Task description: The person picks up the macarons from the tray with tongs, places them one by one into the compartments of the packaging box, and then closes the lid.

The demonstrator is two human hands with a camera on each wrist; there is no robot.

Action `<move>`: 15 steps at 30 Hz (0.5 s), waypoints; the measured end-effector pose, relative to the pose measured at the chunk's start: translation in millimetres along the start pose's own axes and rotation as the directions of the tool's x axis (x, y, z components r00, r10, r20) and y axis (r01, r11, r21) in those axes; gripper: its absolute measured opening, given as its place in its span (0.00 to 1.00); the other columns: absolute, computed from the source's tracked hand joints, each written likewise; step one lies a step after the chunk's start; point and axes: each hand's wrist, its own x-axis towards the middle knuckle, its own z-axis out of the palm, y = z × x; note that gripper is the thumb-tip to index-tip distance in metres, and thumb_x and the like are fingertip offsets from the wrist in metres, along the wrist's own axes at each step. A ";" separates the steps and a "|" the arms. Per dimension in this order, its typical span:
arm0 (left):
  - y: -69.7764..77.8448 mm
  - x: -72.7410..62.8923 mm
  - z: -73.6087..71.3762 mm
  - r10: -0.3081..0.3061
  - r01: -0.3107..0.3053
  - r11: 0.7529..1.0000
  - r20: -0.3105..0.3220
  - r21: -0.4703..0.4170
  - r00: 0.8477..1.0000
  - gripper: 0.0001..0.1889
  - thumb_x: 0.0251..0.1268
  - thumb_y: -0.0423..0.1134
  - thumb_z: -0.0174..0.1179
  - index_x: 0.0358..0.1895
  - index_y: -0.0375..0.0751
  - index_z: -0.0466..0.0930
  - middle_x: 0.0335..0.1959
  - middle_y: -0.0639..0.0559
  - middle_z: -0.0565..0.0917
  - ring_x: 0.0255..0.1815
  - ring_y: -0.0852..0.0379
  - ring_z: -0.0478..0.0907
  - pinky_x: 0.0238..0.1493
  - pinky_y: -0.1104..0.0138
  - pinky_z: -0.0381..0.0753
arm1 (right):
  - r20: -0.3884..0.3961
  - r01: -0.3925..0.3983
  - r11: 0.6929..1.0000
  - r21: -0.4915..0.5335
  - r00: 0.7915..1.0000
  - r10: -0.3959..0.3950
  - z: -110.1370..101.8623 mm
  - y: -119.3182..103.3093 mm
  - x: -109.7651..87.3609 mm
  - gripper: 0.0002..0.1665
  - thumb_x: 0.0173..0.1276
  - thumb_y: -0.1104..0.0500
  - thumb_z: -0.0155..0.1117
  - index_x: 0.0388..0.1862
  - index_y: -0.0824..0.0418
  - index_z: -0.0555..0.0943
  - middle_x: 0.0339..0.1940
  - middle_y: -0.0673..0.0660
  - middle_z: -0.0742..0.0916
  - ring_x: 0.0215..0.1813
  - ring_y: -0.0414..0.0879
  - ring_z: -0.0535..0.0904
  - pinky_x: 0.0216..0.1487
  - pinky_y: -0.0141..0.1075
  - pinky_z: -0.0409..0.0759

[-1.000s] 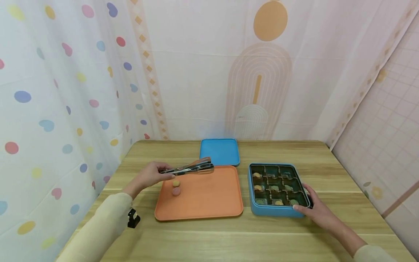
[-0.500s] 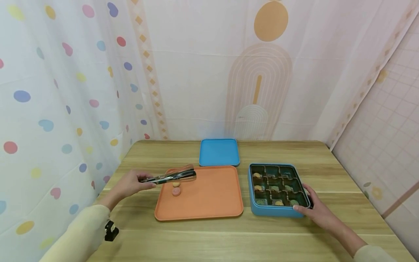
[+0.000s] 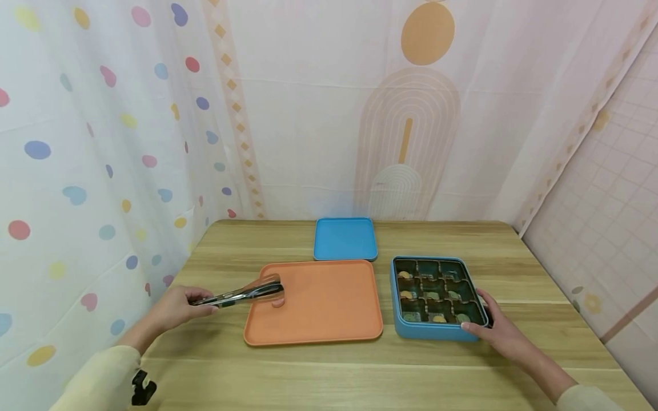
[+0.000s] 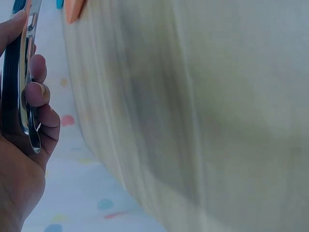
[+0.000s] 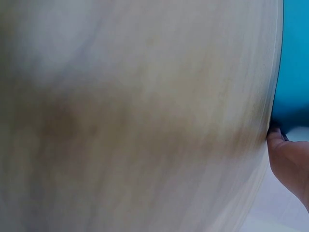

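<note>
My left hand (image 3: 177,308) grips metal tongs (image 3: 236,295) with clear ends, left of an orange tray (image 3: 334,319). The tong tips overlap the tray's left side, over a pink macaron (image 3: 278,303) that shows only in part. A yellow one behind the tongs is hidden. In the left wrist view, fingers (image 4: 37,94) curl round the tongs' handle. On the right, a blue box (image 3: 437,332) holds a divided dark insert with small round pieces in several compartments. My right hand (image 3: 496,325) holds the box's near right corner, thumb on the rim.
Behind the orange tray lies a flat blue tray-like lid (image 3: 345,238), close to its back edge. All stand on a wooden table (image 3: 329,379). Patterned curtains (image 3: 308,114) hang behind and to both sides of it.
The left hand has moved left and toward the person, carrying the tongs from over the tray's middle to the macarons at its left. The right hand and box have stayed put.
</note>
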 end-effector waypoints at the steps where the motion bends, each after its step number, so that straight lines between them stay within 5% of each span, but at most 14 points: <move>1: -2.1 -1.3 -0.6 0.002 -0.002 1.000 0.001 0.002 1.000 0.13 0.58 0.47 0.73 0.41 0.44 0.88 0.27 0.57 0.83 0.24 0.61 0.71 0.26 0.67 0.71 | 0.000 -0.003 1.000 -0.002 1.000 0.003 -0.2 0.0 -0.1 0.59 0.71 0.49 0.65 0.81 0.62 0.35 0.75 0.81 0.48 0.71 0.79 0.52 0.62 0.69 0.60; 15: -8.0 -12.3 2.0 -0.059 0.058 0.998 0.019 0.025 0.998 0.22 0.56 0.49 0.74 0.48 0.36 0.87 0.35 0.52 0.86 0.32 0.57 0.76 0.33 0.67 0.75 | 0.006 -0.010 1.000 0.003 1.000 0.010 -0.6 -0.9 0.1 0.59 0.71 0.49 0.65 0.81 0.62 0.35 0.75 0.80 0.48 0.72 0.78 0.50 0.63 0.70 0.57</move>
